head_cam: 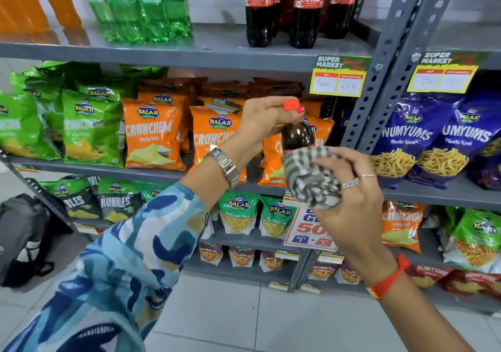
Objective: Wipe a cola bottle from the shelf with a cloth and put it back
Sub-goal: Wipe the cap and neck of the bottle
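Head view, looking down my arms at the snack aisle. My left hand [267,118] has the cola bottle [296,134] pinched up at the neck, fingers closed right under the red cap [292,105], so it's out in the open air in front of the chip shelf, upright, touching none of the bags. My right hand [349,189] is curled around a bunched checked cloth [311,178], pressing it onto the bottle's body just below the shoulder, so the lower part of the bottle is hidden behind cloth and fingers.

The top shelf [189,53] is up and far from where I'm holding it. The other cola bottles [303,10] sit toward its right end, close to the slotted grey upright [390,61], with a bare stretch of shelf board between them and the green soda bottles [141,7] to their left. A yellow price tag [339,76] hangs off that shelf's front edge, just up and right of the cap.

Behind the bottle, the orange chip bags [154,134] crowd right up to the lip of their shelf. Purple snack bags [412,140] are past the upright on the right. Near me it's open tiled floor [271,319], and a grey backpack [24,237] sits low on the far left.
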Available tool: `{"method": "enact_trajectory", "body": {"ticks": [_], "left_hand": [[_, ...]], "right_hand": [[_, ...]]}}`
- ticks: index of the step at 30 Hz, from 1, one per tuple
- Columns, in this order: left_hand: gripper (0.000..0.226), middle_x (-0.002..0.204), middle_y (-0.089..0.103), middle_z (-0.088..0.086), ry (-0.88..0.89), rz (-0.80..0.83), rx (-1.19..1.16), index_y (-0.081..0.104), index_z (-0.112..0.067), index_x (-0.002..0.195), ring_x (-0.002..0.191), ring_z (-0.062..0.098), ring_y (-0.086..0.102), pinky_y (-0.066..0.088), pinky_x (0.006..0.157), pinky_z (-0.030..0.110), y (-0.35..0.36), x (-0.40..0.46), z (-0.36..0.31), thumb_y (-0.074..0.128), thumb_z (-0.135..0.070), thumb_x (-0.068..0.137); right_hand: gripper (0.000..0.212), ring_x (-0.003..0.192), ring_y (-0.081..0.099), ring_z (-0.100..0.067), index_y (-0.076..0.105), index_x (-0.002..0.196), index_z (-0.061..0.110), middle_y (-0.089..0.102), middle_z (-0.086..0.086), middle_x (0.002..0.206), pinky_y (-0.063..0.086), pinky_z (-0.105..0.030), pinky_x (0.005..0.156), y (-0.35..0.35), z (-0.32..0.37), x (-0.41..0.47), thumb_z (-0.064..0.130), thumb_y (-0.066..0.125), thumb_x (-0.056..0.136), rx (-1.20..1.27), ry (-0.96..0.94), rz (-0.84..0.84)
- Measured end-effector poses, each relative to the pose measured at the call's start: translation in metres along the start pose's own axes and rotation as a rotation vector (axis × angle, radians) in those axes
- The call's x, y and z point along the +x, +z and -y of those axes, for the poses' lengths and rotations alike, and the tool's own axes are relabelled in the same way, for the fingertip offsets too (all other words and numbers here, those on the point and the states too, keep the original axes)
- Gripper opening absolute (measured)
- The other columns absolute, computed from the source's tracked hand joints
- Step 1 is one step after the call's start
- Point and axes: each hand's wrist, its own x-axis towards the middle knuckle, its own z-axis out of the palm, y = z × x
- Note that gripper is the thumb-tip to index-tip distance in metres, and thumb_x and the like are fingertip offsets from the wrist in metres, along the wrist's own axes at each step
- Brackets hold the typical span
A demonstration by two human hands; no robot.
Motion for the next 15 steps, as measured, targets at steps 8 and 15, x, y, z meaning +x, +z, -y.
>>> {"method": "enact_trajectory", "body": {"ticks": [8, 15], "left_hand": [[0.028, 0.083, 0.073, 0.007, 0.084, -0.124, 0.092, 0.071, -0.010, 0.093, 0.075, 0.016, 0.069, 0.057, 0.073, 0.029, -0.010, -0.004, -0.016, 0.079, -0.009, 0.065], [0.028, 0.088, 0.074, 0.010, 0.016, -0.125, 0.104, 0.073, -0.014, 0.086, 0.076, 0.019, 0.068, 0.052, 0.066, 0.023, -0.012, -0.008, -0.021, 0.083, -0.015, 0.060]], "right_hand": [[0.057, 0.097, 0.052, -0.025, 0.085, 0.097, 0.020, 0.081, -0.006, 0.098, 0.064, -0.037, 0.066, 0.001, 0.002, -0.046, 0.018, 0.097, 0.041, -0.315, -0.284, 0.362], [0.045, 0.114, 0.050, -0.033, 0.080, 0.113, 0.011, 0.077, -0.017, 0.116, 0.061, -0.044, 0.084, 0.008, 0.018, 0.007, 0.008, 0.084, 0.068, -0.291, -0.296, -0.017]]}}
